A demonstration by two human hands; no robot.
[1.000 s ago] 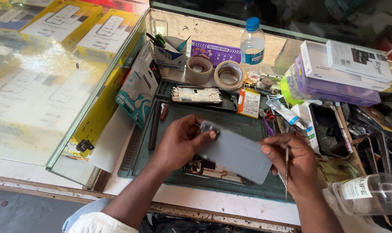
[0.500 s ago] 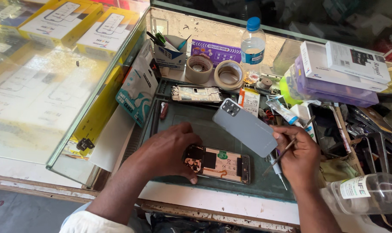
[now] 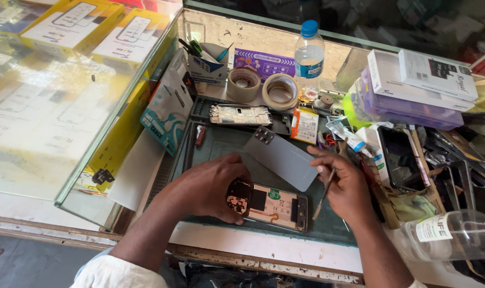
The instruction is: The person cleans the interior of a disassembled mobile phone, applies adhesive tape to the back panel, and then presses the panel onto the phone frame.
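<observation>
Holding opened phone [image 3: 269,204] down on green mat [image 3: 221,144] with our left hand [image 3: 213,184], its grip closed on phone's top end. Grey back cover [image 3: 282,157] already off, lying on mat just beyond phone, our right hand [image 3: 346,186] touching its edge. Right grip closed on thin tool [image 3: 322,196]. Phone's board and battery exposed; inner work not yet visibly begun, we judge. Separate phone frame [image 3: 239,114] lies farther back on counter [image 3: 253,246].

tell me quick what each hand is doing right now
Left hand: closed on the opened phone, steadying it.
Right hand: holding a thin tool, fingertips on the grey back cover.
</observation>
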